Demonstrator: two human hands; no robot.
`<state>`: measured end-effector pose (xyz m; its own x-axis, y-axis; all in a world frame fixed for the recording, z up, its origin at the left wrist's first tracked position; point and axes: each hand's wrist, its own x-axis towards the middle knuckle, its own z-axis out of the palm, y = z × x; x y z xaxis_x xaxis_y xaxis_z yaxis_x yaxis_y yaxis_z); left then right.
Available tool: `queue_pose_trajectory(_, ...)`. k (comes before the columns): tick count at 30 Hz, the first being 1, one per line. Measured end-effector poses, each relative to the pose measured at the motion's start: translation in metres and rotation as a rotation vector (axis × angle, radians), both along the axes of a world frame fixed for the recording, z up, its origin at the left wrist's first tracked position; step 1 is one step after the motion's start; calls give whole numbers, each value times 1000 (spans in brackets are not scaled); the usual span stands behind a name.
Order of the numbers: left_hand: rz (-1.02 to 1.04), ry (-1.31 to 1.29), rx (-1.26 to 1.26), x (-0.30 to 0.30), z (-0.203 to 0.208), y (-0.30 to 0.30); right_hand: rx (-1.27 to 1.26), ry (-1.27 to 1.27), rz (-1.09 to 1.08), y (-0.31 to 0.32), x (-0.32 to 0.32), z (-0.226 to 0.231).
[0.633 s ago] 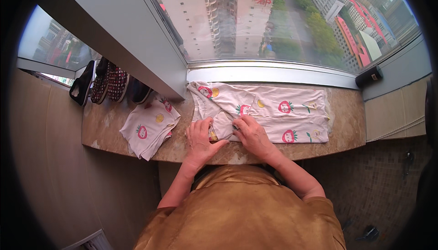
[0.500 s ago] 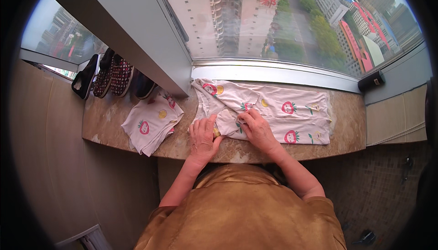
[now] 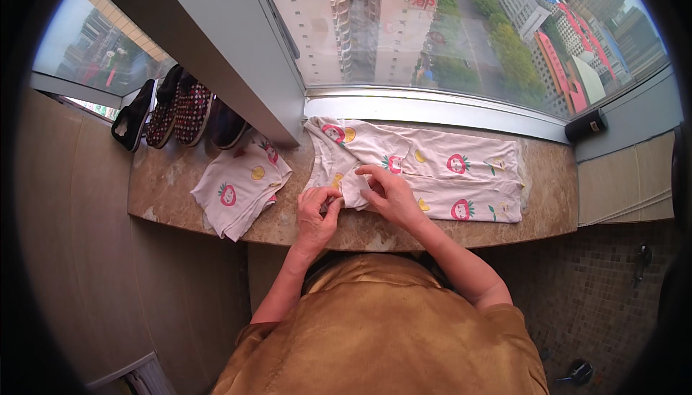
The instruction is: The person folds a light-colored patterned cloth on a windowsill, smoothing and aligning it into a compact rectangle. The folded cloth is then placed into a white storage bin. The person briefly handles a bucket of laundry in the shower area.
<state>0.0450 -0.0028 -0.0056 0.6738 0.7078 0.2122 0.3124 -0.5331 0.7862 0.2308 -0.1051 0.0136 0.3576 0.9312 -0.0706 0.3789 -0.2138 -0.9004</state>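
Note:
A pale pink garment (image 3: pixel 461 146), printed with strawberries and lemons, lies folded into a long strip on the stone sill. Its left end has loose, creased layers turned over one another. My left hand (image 3: pixel 315 216) pinches the near edge of the cloth at that end between thumb and fingertips. Just to the right, my right hand (image 3: pixel 395 199) rests over the folded layers, thumb and forefinger apart and touching the fabric. Left of both hands, a smaller folded piece of the same print (image 3: pixel 238 189) lies by itself near the sill's front edge.
Several dark and dotted shoes (image 3: pixel 189 114) lean beside the grey window post (image 3: pixel 238 56) at the left. A black cylinder (image 3: pixel 587 127) lies in the sill's far right corner. The marble-patterned sill (image 3: pixel 551 193) has a curved front edge, and the window frame (image 3: pixel 432 110) runs behind it.
My right hand has shifted slightly left and its thumb and forefinger have spread. My left hand has drawn its fingers in from lying flatter to a pinch on the garment's near edge.

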Motion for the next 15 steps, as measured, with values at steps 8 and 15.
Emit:
queue_pose_trajectory(8,181,65,206,16,4,-15,30,935,89,45,-2,15)
queue_pose_trajectory(15,292,99,275,6,-5,0,140,530,9,33,4,-7)
